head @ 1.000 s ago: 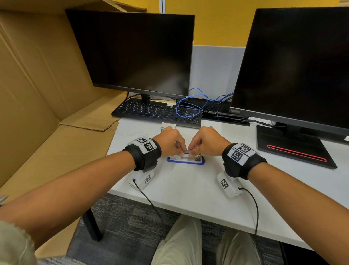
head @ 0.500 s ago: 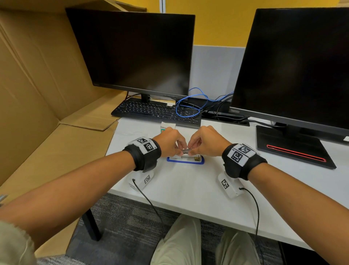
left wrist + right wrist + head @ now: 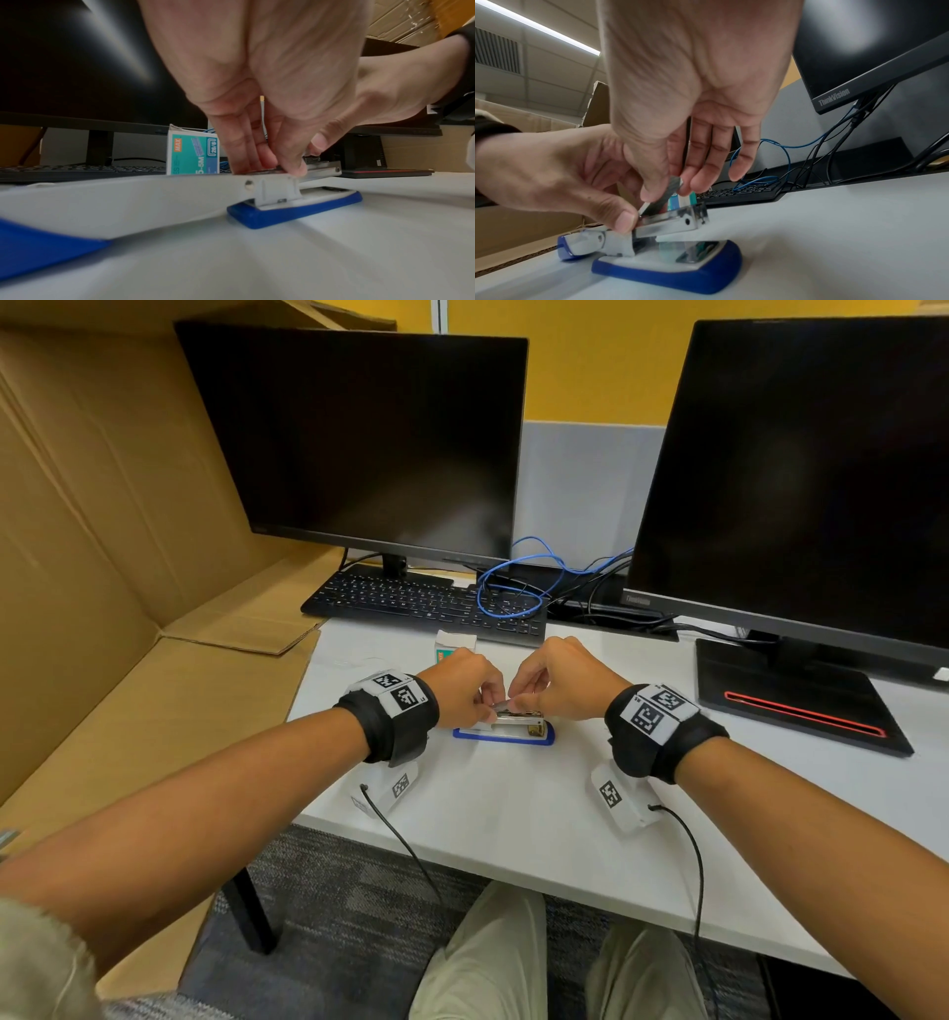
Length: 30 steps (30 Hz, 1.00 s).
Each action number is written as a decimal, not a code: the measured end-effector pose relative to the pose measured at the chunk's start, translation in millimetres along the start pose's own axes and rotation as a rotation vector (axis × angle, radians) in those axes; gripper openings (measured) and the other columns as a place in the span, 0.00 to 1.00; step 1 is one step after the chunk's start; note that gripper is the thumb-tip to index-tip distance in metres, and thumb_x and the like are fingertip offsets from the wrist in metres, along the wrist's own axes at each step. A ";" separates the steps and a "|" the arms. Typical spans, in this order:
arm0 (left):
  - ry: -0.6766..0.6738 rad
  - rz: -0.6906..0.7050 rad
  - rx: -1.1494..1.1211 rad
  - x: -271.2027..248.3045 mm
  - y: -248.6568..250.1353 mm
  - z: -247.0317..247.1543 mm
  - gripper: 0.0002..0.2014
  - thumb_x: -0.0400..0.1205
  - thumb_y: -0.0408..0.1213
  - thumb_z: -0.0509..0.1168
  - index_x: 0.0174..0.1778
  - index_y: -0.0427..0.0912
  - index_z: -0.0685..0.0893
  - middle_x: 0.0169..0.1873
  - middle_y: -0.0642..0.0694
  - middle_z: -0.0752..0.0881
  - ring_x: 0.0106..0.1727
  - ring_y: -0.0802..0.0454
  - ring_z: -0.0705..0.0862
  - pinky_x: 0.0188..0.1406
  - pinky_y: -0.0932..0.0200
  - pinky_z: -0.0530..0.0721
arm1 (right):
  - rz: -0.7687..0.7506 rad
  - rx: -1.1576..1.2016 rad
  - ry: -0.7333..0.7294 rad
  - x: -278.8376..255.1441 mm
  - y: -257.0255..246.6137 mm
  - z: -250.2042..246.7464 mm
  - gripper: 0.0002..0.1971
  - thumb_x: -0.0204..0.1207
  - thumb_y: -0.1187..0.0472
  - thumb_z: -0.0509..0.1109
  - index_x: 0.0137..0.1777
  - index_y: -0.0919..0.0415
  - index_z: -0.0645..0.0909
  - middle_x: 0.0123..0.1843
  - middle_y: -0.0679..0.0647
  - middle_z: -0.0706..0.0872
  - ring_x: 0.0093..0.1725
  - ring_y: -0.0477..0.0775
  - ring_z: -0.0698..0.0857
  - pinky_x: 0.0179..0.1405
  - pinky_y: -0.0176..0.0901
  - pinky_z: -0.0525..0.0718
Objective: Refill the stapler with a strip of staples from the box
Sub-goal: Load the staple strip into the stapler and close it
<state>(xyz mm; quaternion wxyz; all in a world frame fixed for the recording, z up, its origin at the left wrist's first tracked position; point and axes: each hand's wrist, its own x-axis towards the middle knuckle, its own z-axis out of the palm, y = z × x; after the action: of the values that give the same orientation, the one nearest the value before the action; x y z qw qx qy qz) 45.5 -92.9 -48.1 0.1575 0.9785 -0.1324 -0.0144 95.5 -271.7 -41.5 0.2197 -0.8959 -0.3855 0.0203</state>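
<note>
- Stapler point(image 3: 506, 729) sits on the white tabletop point(image 3: 513, 814) between both hands, its lid swung flat open toward the person's left and its blue base point(image 3: 680, 272) flat on the surface.
- Staple strip point(image 3: 666, 195) slants down into the metal magazine point(image 3: 670, 224); one end is in the channel, the other raised.
- Right hand point(image 3: 562, 680) pinches the raised end between thumb and fingertips.
- Left hand point(image 3: 462, 688) is curled over the magazine's hinge end, thumb pressed on the rail, so its grip is closed on the stapler.
- Judged by its look, the strip is light, thin and brittle: glued staples likely snap if bent, so holding by the long sides and lowering it level seems safest.
- Magazine is stiff, polished metal, probably slippery; the base looks heavy enough to stay put.
- Staple box point(image 3: 192, 154) stands upright just behind the hands, in front of the keyboard point(image 3: 426, 603).
- Two dark monitors and blue cables sit further back; nothing blocks the channel except the fingers themselves.
</note>
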 end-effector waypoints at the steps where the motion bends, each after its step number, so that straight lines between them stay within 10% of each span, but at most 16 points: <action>1: 0.004 0.002 0.003 -0.2 -0.4 0.4 0.08 0.74 0.36 0.76 0.48 0.42 0.89 0.44 0.45 0.90 0.44 0.49 0.88 0.48 0.54 0.88 | 0.000 0.009 0.000 0.0 0.2 0.1 0.08 0.69 0.51 0.80 0.43 0.55 0.94 0.36 0.48 0.92 0.33 0.42 0.86 0.41 0.37 0.87; 30: 0.043 -0.001 0.017 -1.6 -4.6 5.9 0.07 0.76 0.41 0.72 0.47 0.44 0.90 0.41 0.48 0.91 0.43 0.52 0.85 0.45 0.60 0.82 | 0.047 -0.048 -0.056 -2.2 3.2 -1.5 0.07 0.67 0.55 0.81 0.44 0.55 0.93 0.36 0.48 0.92 0.37 0.45 0.88 0.40 0.37 0.87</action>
<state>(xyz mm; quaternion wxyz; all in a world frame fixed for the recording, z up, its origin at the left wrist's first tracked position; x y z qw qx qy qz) 44.7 -90.0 -55.2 0.1522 0.9799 -0.1288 0.0077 96.4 -275.8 -41.7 0.1867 -0.9089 -0.3706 0.0413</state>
